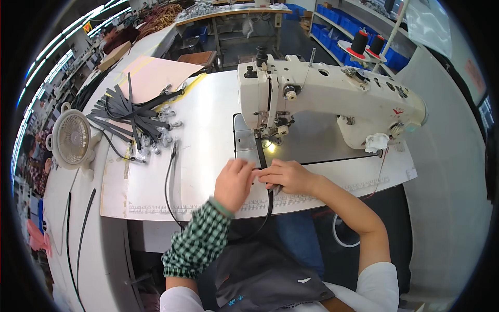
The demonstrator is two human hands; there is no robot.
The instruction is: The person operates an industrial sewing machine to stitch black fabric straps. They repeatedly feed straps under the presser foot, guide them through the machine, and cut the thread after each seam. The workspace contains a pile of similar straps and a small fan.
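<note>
A narrow black strap [261, 152] runs from under the sewing machine's needle area toward me and hangs over the table's front edge. My right hand [288, 178] is closed over it, the fingertips pinching near the strap. A small dark pointed piece shows beneath those fingers; its kind is unclear. Just left of the strap is my left hand [234, 186], slightly blurred, its fingers curled in close to the right fingertips. Whatever it pinches is hidden. The white sewing machine [322, 86] stands beyond both hands, its small lamp lit beside the needle.
A pile of black straps [130, 112] with clear-wrapped metal ends lies at the left. Nearby are a single strap [169, 179], a pink sheet [156, 72] and a small white fan [73, 136]. Thread spools [358, 42] stand behind the machine; blue bins [351, 26] fill a shelf.
</note>
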